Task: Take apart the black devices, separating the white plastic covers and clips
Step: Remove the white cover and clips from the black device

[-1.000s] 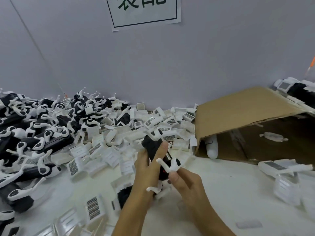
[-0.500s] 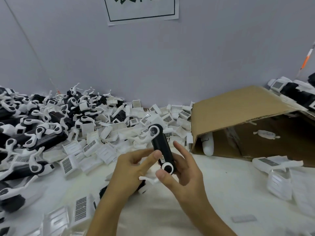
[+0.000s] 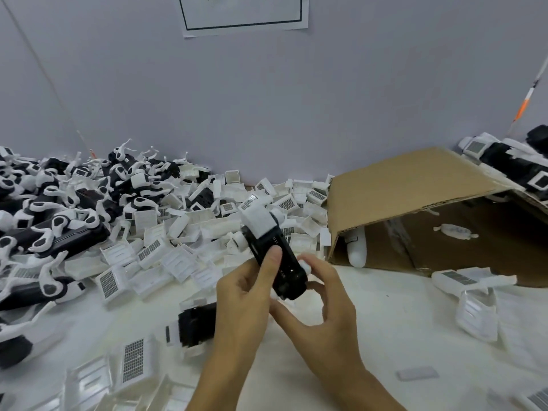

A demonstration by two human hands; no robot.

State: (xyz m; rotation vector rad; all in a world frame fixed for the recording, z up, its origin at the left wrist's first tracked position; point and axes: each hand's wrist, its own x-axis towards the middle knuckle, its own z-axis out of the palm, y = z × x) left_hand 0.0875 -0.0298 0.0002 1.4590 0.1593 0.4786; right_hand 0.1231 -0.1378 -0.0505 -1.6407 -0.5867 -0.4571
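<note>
A black device [image 3: 278, 262] with a white plastic cover [image 3: 258, 221] on its far end is held up over the table. My left hand [image 3: 246, 295] grips its left side, thumb pressed on the black body. My right hand [image 3: 320, 304] holds the near right end, fingers curled round a small white clip [image 3: 305, 265] there. Another black device [image 3: 195, 324] lies on the table just left of my left wrist.
A large heap of black devices with white clips [image 3: 53, 221] fills the left. Loose white covers [image 3: 207, 226] are piled against the wall. An open cardboard box [image 3: 415, 200] lies on its side at right. More white parts [image 3: 474, 304] lie at the right.
The device has been turned in my hands: the white ring ends no longer face me, and the white cover end now points up and away. The view has shifted slightly.
</note>
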